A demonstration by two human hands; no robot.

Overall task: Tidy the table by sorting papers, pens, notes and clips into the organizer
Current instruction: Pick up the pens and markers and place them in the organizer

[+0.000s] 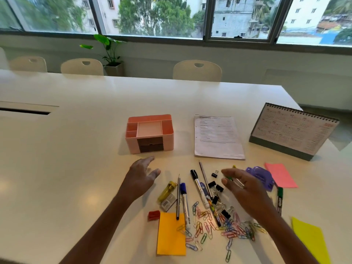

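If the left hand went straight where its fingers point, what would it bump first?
Probably the pink organizer, near its front. The left hand is open, with only bare table between, though depth is unclear.

A pink organizer (149,133) is set on the white table (76,149). The left hand (142,178) is held near it. The right hand (245,189) is held over pens (184,202) and colored clips (205,225), fingers (225,172) loose.

Counted: one organizer (131,143), one paper stack (217,138), one calendar (291,130), three notes (281,175), three markers (184,201), two pencils (178,197), about five binder clips (219,188); paper clips (207,225) too numerous to count.
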